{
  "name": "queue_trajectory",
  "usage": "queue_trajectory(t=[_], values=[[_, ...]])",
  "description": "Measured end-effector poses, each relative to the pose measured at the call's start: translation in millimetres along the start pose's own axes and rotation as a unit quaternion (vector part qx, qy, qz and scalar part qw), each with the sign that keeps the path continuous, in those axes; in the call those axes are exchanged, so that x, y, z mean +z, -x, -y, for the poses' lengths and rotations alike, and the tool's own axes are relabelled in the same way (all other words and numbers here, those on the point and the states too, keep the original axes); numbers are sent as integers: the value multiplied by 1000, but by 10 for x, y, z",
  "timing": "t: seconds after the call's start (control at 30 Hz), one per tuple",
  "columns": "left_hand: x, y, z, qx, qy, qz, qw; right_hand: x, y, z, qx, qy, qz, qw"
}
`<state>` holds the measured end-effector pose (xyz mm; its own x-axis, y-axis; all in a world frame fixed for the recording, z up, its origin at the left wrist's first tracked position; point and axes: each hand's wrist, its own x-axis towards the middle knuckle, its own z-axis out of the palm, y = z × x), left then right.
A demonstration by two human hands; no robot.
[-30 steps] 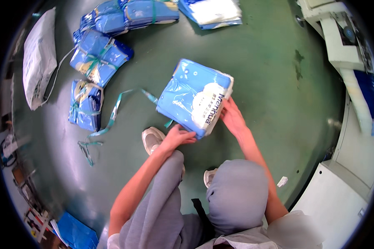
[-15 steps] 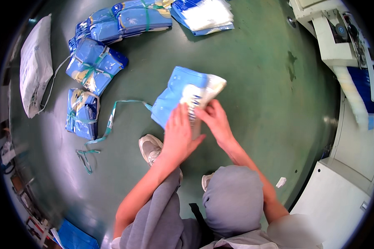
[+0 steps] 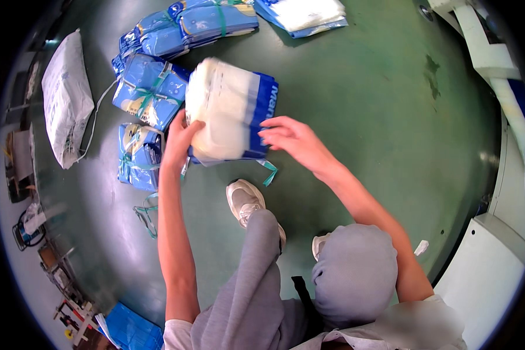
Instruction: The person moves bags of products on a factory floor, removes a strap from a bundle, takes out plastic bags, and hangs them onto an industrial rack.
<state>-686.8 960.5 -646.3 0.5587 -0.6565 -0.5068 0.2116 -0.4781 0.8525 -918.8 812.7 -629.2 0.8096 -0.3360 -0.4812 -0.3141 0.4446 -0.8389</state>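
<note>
A stack of plastic packaging bags (image 3: pixel 224 108), white with a blue printed band along its right side, is tilted up above the floor. My left hand (image 3: pixel 181 140) grips its left edge, thumb on the white face and the other fingers partly hidden. At the opposite edge my right hand (image 3: pixel 289 137) has its fingers stretched out toward the blue band; whether they touch it is hard to tell. Beneath the stack a green strap (image 3: pixel 267 173) pokes out. Beside my left hand lie a tied blue bundle of bags (image 3: pixel 149 90) and a smaller tied bundle (image 3: pixel 135 154).
More strapped blue bundles (image 3: pixel 216 24) lie at the far side, near a loose pile of white and blue bags (image 3: pixel 306 14). A white sack (image 3: pixel 67 99) lies at the left. White machinery (image 3: pixel 490 245) stands along the right. My shoe (image 3: pixel 245 198) is just below the stack.
The stack now shows a white face with a blue band instead of its blue face. My left hand has moved left to its edge; my right hand's fingers have stretched out.
</note>
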Motion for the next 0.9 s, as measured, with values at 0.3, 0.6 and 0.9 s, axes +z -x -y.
queue_trajectory(t=[0.3,0.6,0.9], values=[[244,365,1275,-95,185,-112,972,74,-176,-418,-74,440,-55,893],[388,586,1262,-54,-183,-237,953,136,-114,-869,-119,631,4,767],[458,662,368,-51,-142,-68,986,361,-110,-784,-177,543,-19,821]])
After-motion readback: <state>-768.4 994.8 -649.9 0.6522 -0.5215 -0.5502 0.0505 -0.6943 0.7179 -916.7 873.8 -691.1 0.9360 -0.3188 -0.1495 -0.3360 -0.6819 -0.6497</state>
